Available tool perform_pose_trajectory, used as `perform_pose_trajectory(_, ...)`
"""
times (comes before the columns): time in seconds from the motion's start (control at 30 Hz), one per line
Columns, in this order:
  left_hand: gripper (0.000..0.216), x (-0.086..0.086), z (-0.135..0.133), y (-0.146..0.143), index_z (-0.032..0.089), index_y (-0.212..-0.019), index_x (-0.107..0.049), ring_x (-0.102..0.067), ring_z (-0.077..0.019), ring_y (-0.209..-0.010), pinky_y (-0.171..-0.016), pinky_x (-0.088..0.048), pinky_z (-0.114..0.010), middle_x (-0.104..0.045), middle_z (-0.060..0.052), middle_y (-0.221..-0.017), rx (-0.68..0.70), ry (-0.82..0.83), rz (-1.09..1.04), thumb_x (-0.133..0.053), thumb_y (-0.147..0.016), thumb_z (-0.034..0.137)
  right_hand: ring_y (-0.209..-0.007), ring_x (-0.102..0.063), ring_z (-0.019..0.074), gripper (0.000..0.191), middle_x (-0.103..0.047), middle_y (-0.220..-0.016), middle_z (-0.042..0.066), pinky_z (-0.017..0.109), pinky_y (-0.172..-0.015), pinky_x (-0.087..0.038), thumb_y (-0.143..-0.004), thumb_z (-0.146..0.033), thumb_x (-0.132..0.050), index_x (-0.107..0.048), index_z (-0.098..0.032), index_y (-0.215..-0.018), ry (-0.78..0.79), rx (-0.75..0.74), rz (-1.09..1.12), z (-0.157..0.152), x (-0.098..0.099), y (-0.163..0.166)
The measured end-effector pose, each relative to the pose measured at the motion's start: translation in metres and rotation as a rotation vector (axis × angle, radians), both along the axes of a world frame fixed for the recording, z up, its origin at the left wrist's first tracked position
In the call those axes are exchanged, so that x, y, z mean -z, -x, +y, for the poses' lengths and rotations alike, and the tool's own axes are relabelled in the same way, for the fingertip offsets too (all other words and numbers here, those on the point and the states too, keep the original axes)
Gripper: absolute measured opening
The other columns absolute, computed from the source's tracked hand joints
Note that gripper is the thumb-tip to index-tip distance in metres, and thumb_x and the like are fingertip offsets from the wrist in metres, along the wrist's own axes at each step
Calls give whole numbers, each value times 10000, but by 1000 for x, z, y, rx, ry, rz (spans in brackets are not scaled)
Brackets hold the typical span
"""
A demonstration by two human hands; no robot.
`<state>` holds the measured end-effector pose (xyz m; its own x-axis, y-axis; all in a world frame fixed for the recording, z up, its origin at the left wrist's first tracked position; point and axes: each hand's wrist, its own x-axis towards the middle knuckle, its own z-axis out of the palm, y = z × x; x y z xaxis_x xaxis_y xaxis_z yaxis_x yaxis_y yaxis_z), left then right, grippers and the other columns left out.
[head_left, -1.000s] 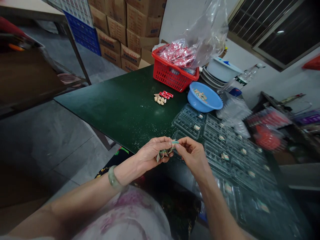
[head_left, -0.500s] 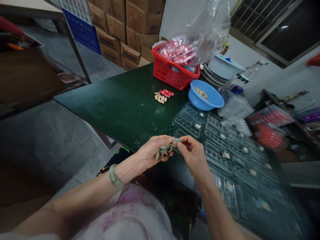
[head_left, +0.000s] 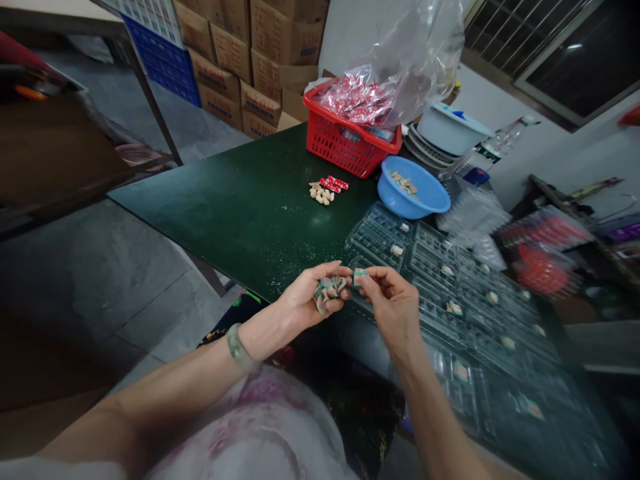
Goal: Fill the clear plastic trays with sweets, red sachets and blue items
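In the cupped fingers of my left hand (head_left: pixel 303 300) lies a bunch of small green-and-pink wrapped pieces (head_left: pixel 329 292), too small to name surely. Between the thumb and fingertips of my right hand (head_left: pixel 395 300), one such piece (head_left: pixel 359 275) is pinched, just beside the left fingertips. Clear plastic compartment trays (head_left: pixel 425 280) spread to the right of my hands. Single small pieces, such as one light piece (head_left: pixel 454 307), sit in several of them. More pieces lie in a blue basin (head_left: pixel 435 193) beyond the trays.
Red packets and pale nuts (head_left: pixel 321 194) lie on the green table (head_left: pixel 225 200), among white specks. A red basket (head_left: pixel 340 148) holds a plastic bag of red packets (head_left: pixel 357 100). Clear bottles (head_left: pixel 505 140) and a white basin (head_left: pixel 450 130) stand at the back right. Cartons (head_left: pixel 225 80) are stacked behind.
My right hand has drawn slightly right with one piece, away from the bunch. My left fingers have opened a little, showing more of the bunch.
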<state>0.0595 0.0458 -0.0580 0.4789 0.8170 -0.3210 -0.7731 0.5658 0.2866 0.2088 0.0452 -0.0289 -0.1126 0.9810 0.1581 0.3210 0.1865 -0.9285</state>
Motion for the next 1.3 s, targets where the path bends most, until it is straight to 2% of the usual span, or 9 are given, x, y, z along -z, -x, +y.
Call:
perform_pose_trajectory(0.1,215,5,7,5,62,-854,-592,-558,-159,-618,-439,-422,-188,-556,-97,-692,-36,71,-151,-517,-812,259,-686,-569,127,115,-639,-756,0,246,-642,-443,-782,-294,-602,-623,-197,-839,35,-46,-2,-5,-9,-7)
perform_pose_trajectory(0.2,247,5,10,7,60,-883,-587,-573,-180,-649,-536,-486,-252,-578,-125,-754,-82,115,-202,-496,-821,280,-721,-568,130,71,-630,-771,0,257,-684,-439,-798,-253,-585,-629,-205,-827,56,-206,-67,-18,-18,-6)
perform_pose_trajectory(0.33,293,0,12,4,58,-841,-595,-591,-214,-706,-614,-501,-298,-589,-152,-769,-145,153,-197,-472,-832,323,-768,-553,134,92,-593,-823,15,265,-712,-442,-807,-164,-551,-630,-208,-819,-40,-390,-153,-37,-16,11)
perform_pose_trajectory(0.47,338,-2,12,0,67,-811,-616,-599,-225,-684,-629,-499,-326,-609,-153,-744,-197,109,-125,-472,-830,372,-818,-540,139,155,-553,-886,29,279,-745,-450,-806,-132,-531,-643,-226,-860,-166,-360,-194,-41,-2,26)
perform_pose_trajectory(0.63,350,1,10,-1,77,-823,-635,-614,-223,-693,-614,-491,-298,-632,-160,-775,-206,74,-12,-483,-825,392,-835,-539,141,152,-537,-908,30,277,-751,-449,-814,-145,-526,-640,-232,-865,-217,-302,-194,-33,7,25)
perform_pose_trajectory(0.8,352,3,10,-2,72,-824,-639,-617,-222,-712,-632,-491,-296,-637,-162,-786,-198,62,-42,-478,-830,385,-853,-545,150,120,-551,-944,42,280,-749,-452,-817,-155,-524,-619,-219,-854,-208,-282,-192,-32,6,21)
perform_pose_trajectory(0.97,364,4,10,-5,71,-815,-634,-610,-218,-675,-607,-485,-300,-634,-169,-772,-170,95,-65,-462,-831,392,-904,-545,154,120,-542,-978,45,293,-811,-450,-806,-139,-533,-608,-217,-855,-224,-275,-208,-35,1,17)
perform_pose_trajectory(1.17,373,5,8,-5,84,-867,-637,-611,-228,-712,-644,-486,-322,-635,-156,-828,-141,57,-46,-478,-816,417,-940,-548,167,137,-528,-1113,57,328,-850,-446,-791,-147,-541,-631,-229,-854,-278,-384,-278,-30,-4,14)
perform_pose_trajectory(1.3,364,3,7,-7,85,-855,-648,-603,-208,-650,-589,-480,-295,-633,-126,-755,-130,47,52,-475,-820,403,-896,-560,159,142,-545,-1096,54,317,-822,-460,-791,-150,-539,-639,-231,-852,-302,-420,-318,-23,-4,12)
